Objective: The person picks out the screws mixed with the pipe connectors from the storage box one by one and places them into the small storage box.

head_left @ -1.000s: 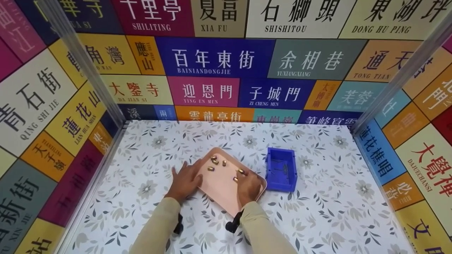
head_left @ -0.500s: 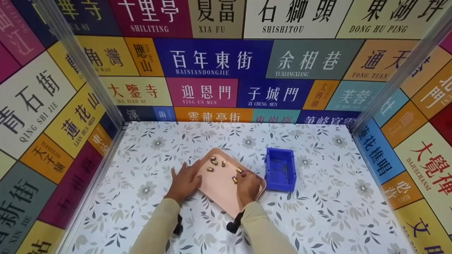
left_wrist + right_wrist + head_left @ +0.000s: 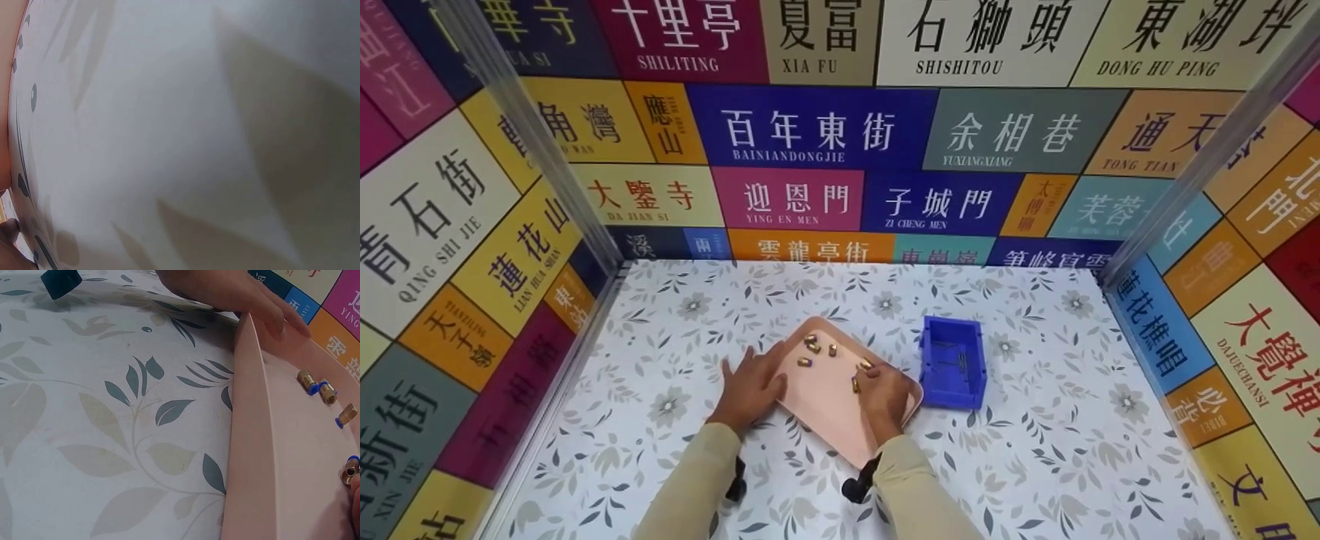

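Observation:
A shallow pink tray (image 3: 825,412) lies at an angle on the table. My left hand (image 3: 746,390) rests on its left edge, fingers spread and fairly straight; in the right wrist view that left hand (image 3: 230,289) reaches over the rim. Over the tray's right side, my right hand (image 3: 887,397) has curled fingers and pinches a small brass push-in fitting (image 3: 866,364) at the fingertips. Another brass fitting (image 3: 855,385) sits close beside the thumb. Several more brass fittings (image 3: 328,392) with blue rings lie toward the tray's far corner.
Just right of the tray stands a blue plastic bin (image 3: 934,390) with several thin dark pieces (image 3: 961,361) inside. White floral-patterned cloth (image 3: 1035,450) covers the table. Sign-printed panels (image 3: 817,127) rise behind and on both sides.
The two fittings by my right fingertips have shifted and turned slightly, the nearer one toward upright. My left hand keeps its place on the tray edge. The head view has moved slightly.

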`<move>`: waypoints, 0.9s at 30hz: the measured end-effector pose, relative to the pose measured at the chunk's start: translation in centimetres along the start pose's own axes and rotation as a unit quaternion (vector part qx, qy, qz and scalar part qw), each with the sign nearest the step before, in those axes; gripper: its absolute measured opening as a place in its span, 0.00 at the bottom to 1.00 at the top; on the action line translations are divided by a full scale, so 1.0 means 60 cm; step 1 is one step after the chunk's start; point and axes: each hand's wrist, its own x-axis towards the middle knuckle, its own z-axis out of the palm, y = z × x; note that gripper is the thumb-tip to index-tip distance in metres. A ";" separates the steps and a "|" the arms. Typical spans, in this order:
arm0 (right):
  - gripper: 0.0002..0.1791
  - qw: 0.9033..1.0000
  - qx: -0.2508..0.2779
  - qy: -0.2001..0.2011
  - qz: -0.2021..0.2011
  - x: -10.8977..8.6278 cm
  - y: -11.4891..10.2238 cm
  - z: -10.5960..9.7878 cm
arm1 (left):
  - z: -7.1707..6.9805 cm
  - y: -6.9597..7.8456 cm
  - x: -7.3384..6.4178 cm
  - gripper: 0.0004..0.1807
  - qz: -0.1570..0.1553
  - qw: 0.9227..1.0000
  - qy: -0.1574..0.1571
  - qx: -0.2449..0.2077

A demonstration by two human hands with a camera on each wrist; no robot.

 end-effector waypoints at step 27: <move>0.11 0.999 0.021 0.008 -0.027 0.088 -0.029 -0.157 | -0.001 0.002 -0.003 0.36 0.003 1.000 0.003 0.003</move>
